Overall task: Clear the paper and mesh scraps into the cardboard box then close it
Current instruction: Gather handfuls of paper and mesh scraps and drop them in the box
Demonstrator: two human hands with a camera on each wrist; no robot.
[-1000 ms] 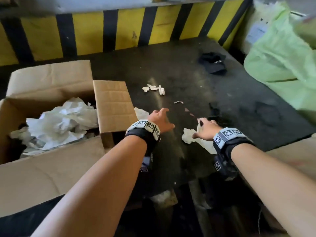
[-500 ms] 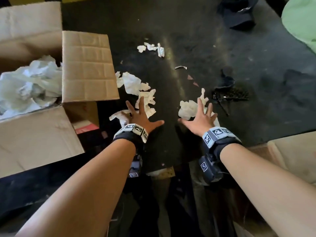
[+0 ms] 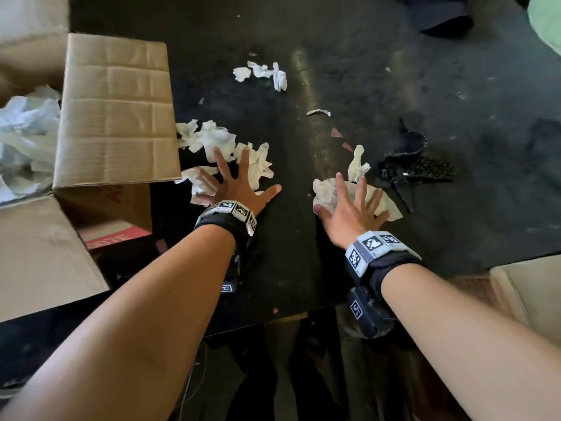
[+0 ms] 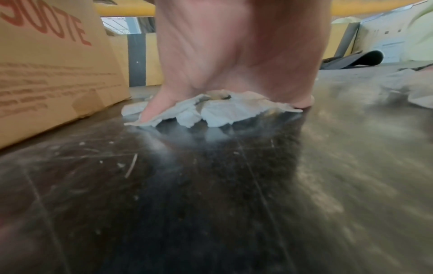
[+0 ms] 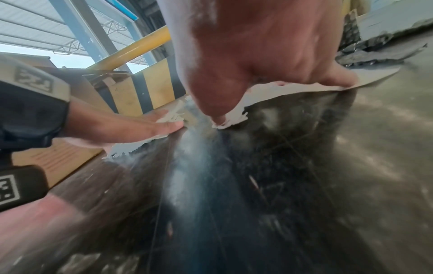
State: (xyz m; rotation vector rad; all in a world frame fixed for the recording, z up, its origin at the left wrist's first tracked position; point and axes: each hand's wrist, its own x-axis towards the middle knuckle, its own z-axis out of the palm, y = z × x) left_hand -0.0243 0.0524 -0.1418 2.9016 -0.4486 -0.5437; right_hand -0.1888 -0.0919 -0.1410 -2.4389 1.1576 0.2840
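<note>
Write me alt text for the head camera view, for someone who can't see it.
Two bare hands press flat on crumpled paper scraps on a dark table: the left hand beside an open cardboard box already holding paper, the right hand on a separate pile. Black mesh scraps lie right of that pile, and smaller paper bits farther back.

Industrial warehouse or loading area, scuffed black worktop [image 3: 349, 268] streaked with dust, yellow-and-black striped hazard barrier [image 5: 150, 87] behind it, yellow steel rail [image 5: 138, 46], corrugated metal roof on blue steel trusses [image 5: 46, 27], open brown printed cardboard box [image 4: 46, 74]
</note>
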